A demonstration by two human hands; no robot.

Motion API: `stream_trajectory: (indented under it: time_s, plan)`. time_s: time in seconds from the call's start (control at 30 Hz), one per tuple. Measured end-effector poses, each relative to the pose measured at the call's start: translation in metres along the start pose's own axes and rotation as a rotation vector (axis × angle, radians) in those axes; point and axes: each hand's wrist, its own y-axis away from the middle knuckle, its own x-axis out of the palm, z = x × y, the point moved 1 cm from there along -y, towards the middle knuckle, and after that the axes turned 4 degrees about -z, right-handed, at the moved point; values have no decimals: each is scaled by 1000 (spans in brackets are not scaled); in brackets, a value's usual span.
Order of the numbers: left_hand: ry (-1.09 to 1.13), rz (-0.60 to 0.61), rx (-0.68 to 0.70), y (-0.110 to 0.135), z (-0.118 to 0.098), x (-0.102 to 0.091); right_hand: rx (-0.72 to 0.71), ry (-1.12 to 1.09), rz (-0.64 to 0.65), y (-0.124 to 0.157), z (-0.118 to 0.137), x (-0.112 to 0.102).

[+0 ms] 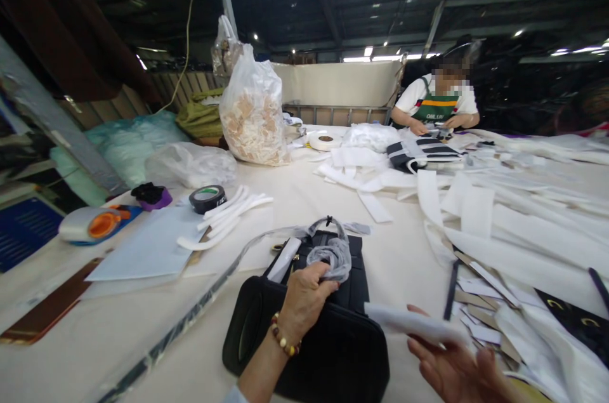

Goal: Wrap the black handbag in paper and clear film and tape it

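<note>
A black bag (328, 349) lies on the table in front of me, its handle (311, 225) wrapped in thin plastic. My left hand (307, 301), with a beaded bracelet on the wrist, is over the bag. Its fingers are closed on a coiled plastic-wrapped strap (339, 257). Out of the bag's left side sticks a white foam strip (284, 260). To the right of the bag, another white strip (419, 322) rests in my right hand (450, 358), its end near the bag's edge. A long plastic-wrapped strap (200, 306) runs off toward the lower left.
On the left are black tape (208, 198), a tape dispenser (95, 225), foam rods (228, 216) and light blue sheets (147, 244). White strips (514, 231) and card scraps (480, 308) cover the right. Behind stands a filled plastic bag (254, 111); a co-worker (435, 101) works across the table.
</note>
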Motion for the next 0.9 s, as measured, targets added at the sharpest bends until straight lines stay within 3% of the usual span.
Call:
stream_trajectory:
  time_s: [0.1,0.2,0.27,0.4,0.57,0.9]
  plan:
    - [-24,2,-5,1,-1,2,-172,136,-14,-23,1,23]
    - [-54,13,-3,2,-1,5,-216,459,-13,-49,0,52]
    - [-66,33,4,3,-2,7,-240,548,8,-62,0,68]
    - [-76,71,-5,2,-4,9,-215,478,35,-76,-2,82]
    - [-69,158,-19,0,-7,6,-154,393,66,-83,-12,81]
    - [-73,261,-22,-1,-11,-1,-82,75,180,-67,-14,81]
